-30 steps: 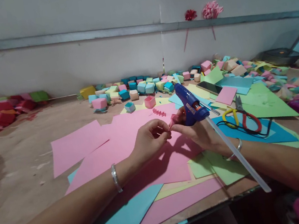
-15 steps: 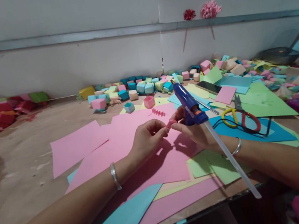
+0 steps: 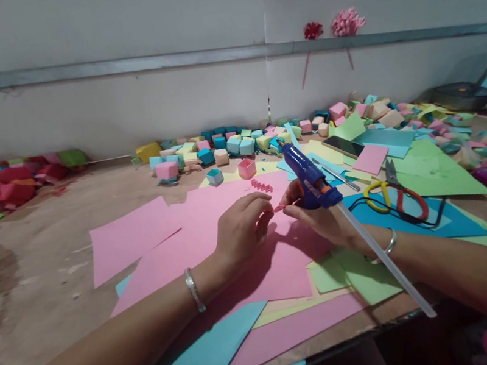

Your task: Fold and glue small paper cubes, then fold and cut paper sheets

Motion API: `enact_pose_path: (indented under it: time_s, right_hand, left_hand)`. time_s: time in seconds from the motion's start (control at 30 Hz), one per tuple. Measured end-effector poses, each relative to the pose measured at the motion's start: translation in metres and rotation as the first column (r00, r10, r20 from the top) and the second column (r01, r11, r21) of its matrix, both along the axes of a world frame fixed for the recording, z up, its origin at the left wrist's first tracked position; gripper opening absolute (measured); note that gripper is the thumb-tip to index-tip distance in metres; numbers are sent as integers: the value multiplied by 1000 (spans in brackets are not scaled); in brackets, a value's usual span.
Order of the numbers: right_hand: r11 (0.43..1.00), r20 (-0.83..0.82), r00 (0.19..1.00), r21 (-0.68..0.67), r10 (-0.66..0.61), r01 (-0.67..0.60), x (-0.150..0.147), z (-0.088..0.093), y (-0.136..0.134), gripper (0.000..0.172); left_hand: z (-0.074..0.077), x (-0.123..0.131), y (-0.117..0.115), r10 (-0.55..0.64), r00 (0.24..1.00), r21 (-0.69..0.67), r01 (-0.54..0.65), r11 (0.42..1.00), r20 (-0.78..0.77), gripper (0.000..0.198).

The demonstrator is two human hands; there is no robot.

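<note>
My right hand (image 3: pixel 320 216) grips a blue glue gun (image 3: pixel 306 175) with its nozzle pointing up and away; a long clear glue stick (image 3: pixel 385 259) sticks out of its back toward me. The same hand's fingertips pinch a small pink folded paper piece (image 3: pixel 279 207). My left hand (image 3: pixel 241 229) is curled, its fingertips closed on the other end of that pink piece. Both hands hover above large pink paper sheets (image 3: pixel 204 226) on the wooden table (image 3: pixel 31 271). A pink zigzag-folded strip (image 3: pixel 261 186) lies just beyond the hands.
Scissors with yellow and red handles (image 3: pixel 396 195) lie on blue paper at the right. Several small paper boxes (image 3: pixel 228 145) are heaped along the wall. Red and orange paper shapes (image 3: pixel 4 186) sit far left. A phone (image 3: pixel 345 145) and green sheets (image 3: pixel 430 168) lie right.
The glue gun's nozzle has tilted slightly away from the pink piece. Both hands stay together on the small pink piece, which now looks flatter between the fingertips.
</note>
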State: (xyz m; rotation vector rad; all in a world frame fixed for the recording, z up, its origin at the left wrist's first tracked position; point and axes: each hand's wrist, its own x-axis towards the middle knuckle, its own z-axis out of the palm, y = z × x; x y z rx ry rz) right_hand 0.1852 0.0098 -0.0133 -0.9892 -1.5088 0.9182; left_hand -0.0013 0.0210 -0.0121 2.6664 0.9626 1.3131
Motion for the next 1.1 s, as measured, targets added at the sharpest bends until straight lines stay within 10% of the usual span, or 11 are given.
enact_pose_path:
  time_s: [0.27,0.83,1.1]
  right_hand:
    - [1000,46,999,-22,18,-17,1,5,-4,19]
    - [992,164,980,-82,111,-98,14,9,-3,18]
    - [990,180,979,-80,-101,117,5,13,-4,26]
  left_hand:
    - [-4,-1,5,-126,918,-424,291,858,376,13]
    - [-5,0,3,-205,893,-387,367,846,400,7]
    - [-2,-1,13,134,841,-650,293,701,524,14]
